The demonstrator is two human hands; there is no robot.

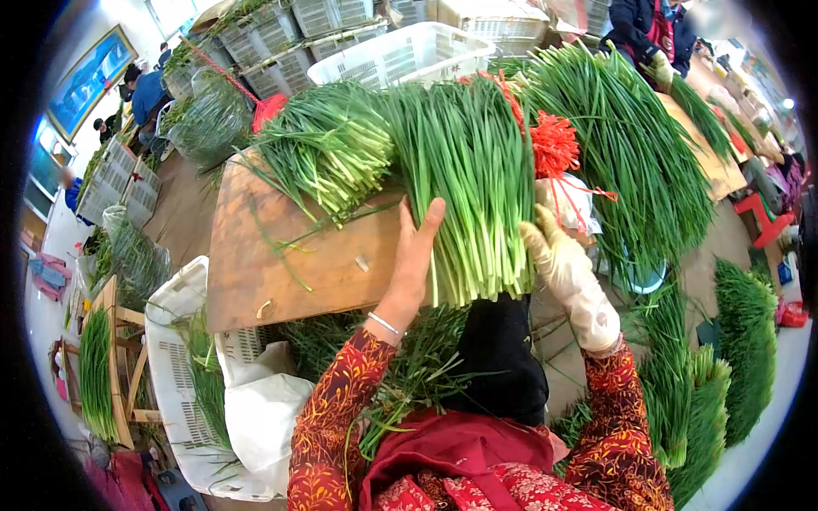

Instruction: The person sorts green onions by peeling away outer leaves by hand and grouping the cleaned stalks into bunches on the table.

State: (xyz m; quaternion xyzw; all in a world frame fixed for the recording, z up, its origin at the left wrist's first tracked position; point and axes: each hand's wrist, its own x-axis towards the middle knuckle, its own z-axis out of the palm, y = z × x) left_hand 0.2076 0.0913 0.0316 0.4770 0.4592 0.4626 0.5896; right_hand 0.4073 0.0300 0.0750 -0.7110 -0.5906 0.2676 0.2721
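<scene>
A thick bunch of garlic chives (pixel 469 187) lies on a slanted wooden board (pixel 290 230), its pale cut ends towards me. My bare left hand (pixel 413 251) rests at the bunch's left edge, fingers stretched out and the thumb apart against the stalks. On the opposite edge, my right hand (pixel 567 272) in a whitish glove touches the stalks with extended fingers. Neither hand wraps round the bunch. Another pile of chives (pixel 341 153) sits to the left on the board. A cluster of red ties (pixel 555 143) hangs just beyond my right hand.
A large heap of chives (pixel 613 145) stands at the right. White crates (pixel 400 55) line the back, and another white crate (pixel 175 324) is at lower left. More chives (pixel 741 341) lie on the floor at far right. A co-worker's gloved hand (pixel 660 70) shows at upper right.
</scene>
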